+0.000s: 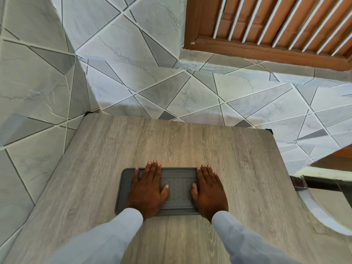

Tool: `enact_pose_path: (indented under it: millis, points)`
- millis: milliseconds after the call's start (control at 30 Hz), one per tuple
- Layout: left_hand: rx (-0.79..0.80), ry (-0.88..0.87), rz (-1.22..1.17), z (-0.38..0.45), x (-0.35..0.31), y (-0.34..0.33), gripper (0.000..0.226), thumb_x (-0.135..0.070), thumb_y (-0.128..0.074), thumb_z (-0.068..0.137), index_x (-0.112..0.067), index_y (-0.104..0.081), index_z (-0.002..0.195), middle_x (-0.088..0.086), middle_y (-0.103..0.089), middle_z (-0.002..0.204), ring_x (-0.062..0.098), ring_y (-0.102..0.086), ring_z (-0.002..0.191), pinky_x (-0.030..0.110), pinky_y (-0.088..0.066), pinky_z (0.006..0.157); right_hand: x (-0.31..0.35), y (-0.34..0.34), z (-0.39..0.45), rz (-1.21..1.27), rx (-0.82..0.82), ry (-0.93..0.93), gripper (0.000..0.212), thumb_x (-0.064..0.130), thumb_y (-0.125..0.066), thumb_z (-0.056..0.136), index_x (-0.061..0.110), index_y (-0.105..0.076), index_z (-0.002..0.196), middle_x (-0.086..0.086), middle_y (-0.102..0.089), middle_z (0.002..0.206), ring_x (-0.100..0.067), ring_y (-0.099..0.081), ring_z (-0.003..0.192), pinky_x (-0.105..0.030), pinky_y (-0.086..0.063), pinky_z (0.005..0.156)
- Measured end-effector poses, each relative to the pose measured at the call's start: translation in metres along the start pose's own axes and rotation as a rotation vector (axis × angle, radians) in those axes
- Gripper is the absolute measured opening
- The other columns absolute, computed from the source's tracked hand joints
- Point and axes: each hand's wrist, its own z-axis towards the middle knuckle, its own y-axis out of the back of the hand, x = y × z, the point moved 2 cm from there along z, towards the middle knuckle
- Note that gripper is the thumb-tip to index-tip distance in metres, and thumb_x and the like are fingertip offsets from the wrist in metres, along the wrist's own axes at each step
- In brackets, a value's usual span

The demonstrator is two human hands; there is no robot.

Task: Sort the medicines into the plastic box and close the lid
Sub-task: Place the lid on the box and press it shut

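Observation:
A flat grey plastic box (179, 189) with its lid down lies on the wooden table (190, 141), near the front middle. My left hand (147, 189) rests flat, palm down, on the left part of the lid. On the right part, my right hand (208, 190) lies flat the same way, its outer edge over the box's right end. Both hands have their fingers stretched out and hold nothing. No medicines are in sight; the inside of the box is hidden by the lid.
The table stands against a tiled wall corner (133, 69). A wooden slatted shutter (276, 25) is at the upper right. To the right of the table is a dark shelf edge (323, 180) and a pale curved object (323, 212).

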Motion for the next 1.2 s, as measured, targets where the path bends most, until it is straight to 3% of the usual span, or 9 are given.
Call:
enact_pose_path:
  millis: [233,367,567,700,800,867,933,1200]
  points:
    - [0.051,0.013,-0.019,-0.002,0.010,0.011,0.076,-0.056,-0.004,0.086,-0.015,0.003,0.149,0.002,0.003,0.160,0.016,0.009,0.146,0.044,0.010,0.117,0.002,0.003,-0.002,-0.009,0.037,-0.005,0.074,0.051,-0.010,0.087,0.014,-0.020,0.151,-0.004,-0.018,0.160,-0.018,-0.006,0.149,-0.034,-0.001,0.120]
    - [-0.002,0.130,-0.022,-0.016,0.050,0.012,0.074,-0.057,-0.005,0.088,-0.015,0.005,0.149,0.001,0.004,0.160,0.013,0.010,0.145,0.047,0.007,0.118,0.000,0.002,-0.001,0.001,0.029,-0.019,0.073,0.051,-0.011,0.088,0.014,-0.022,0.150,-0.004,-0.020,0.160,-0.017,-0.008,0.148,-0.036,-0.004,0.121]
    - [-0.045,0.102,-0.011,-0.019,0.061,0.003,0.073,-0.056,-0.012,0.090,-0.015,0.000,0.149,0.001,-0.001,0.160,0.013,0.006,0.146,0.042,0.005,0.117,-0.001,0.003,0.000,0.007,0.024,-0.040,0.073,0.051,-0.010,0.087,0.015,-0.025,0.149,-0.003,-0.023,0.159,-0.017,-0.011,0.148,-0.036,-0.007,0.121]
    - [-0.083,0.136,-0.019,-0.021,0.060,0.006,0.071,-0.052,-0.016,0.091,-0.014,-0.010,0.150,0.003,-0.009,0.159,0.016,-0.003,0.146,0.048,-0.005,0.118,-0.001,0.005,-0.002,0.091,-0.017,-0.076,0.068,0.049,-0.017,0.090,0.015,-0.028,0.148,-0.005,-0.027,0.158,-0.020,-0.016,0.148,-0.041,-0.014,0.121]
    - [-0.178,0.352,-0.289,-0.039,0.057,0.009,0.070,-0.051,-0.020,0.092,-0.013,-0.013,0.149,0.005,-0.012,0.158,0.020,-0.011,0.146,0.045,-0.010,0.118,-0.006,0.006,-0.012,0.342,-0.101,-0.326,0.055,0.040,-0.031,0.098,0.012,-0.031,0.146,-0.011,-0.034,0.154,-0.028,-0.030,0.142,-0.045,-0.027,0.117]
    - [-0.198,0.536,-0.601,-0.056,0.050,0.008,0.068,-0.050,-0.026,0.095,-0.013,-0.010,0.149,0.008,-0.015,0.158,0.023,-0.016,0.145,0.041,-0.014,0.118,-0.007,0.004,-0.026,0.643,-0.111,-0.603,0.047,0.035,-0.031,0.101,0.009,-0.043,0.137,-0.017,-0.049,0.141,-0.036,-0.045,0.130,-0.046,-0.035,0.109]
    - [-0.174,0.610,-0.795,-0.067,0.040,0.003,0.063,-0.043,-0.031,0.098,-0.016,-0.008,0.150,0.007,-0.017,0.158,0.023,-0.018,0.144,0.038,-0.015,0.116,-0.003,-0.002,-0.040,0.842,-0.115,-0.785,0.046,0.036,-0.028,0.102,0.005,-0.054,0.124,-0.021,-0.059,0.125,-0.040,-0.053,0.116,-0.047,-0.040,0.101]
    - [-0.122,0.505,-0.583,-0.035,0.053,0.006,0.066,-0.046,-0.033,0.095,-0.015,-0.010,0.149,0.013,-0.030,0.152,0.033,-0.035,0.135,0.049,-0.032,0.110,0.007,-0.003,-0.026,0.799,-0.220,-0.885,0.047,0.034,-0.027,0.102,0.002,-0.058,0.115,-0.025,-0.063,0.112,-0.043,-0.057,0.105,-0.045,-0.044,0.090]
